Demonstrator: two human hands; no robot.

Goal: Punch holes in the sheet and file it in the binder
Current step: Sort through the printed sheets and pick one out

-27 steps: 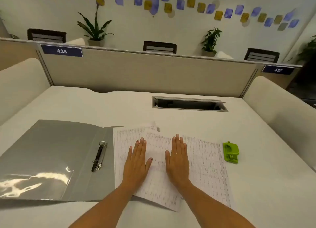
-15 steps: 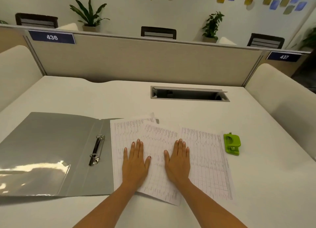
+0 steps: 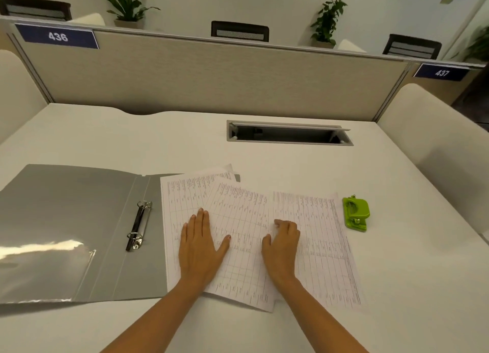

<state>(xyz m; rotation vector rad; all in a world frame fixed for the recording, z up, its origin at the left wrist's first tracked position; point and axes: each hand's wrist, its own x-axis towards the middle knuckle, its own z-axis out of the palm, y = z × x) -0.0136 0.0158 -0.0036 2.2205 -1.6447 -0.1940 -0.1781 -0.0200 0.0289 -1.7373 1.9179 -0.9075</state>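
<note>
A grey ring binder point(image 3: 66, 228) lies open on the white desk, its two metal rings point(image 3: 138, 225) shut. Printed table sheets point(image 3: 243, 220) are fanned out over the binder's right cover and the desk. My left hand point(image 3: 201, 244) rests flat on the sheets, fingers together. My right hand point(image 3: 281, 244) sits on the sheets beside it with its fingers curled under. A small green hole punch point(image 3: 356, 213) stands on the desk just right of the sheets, apart from both hands.
A rectangular cable slot point(image 3: 289, 133) is cut into the desk behind the sheets. A beige partition point(image 3: 211, 80) with labels 436 and 437 closes the far edge. Padded side panels stand at left and right.
My right hand's fingers have curled in from flat. The camera has tilted down, so the desk sits higher in view. My left hand stays flat on the sheets.
</note>
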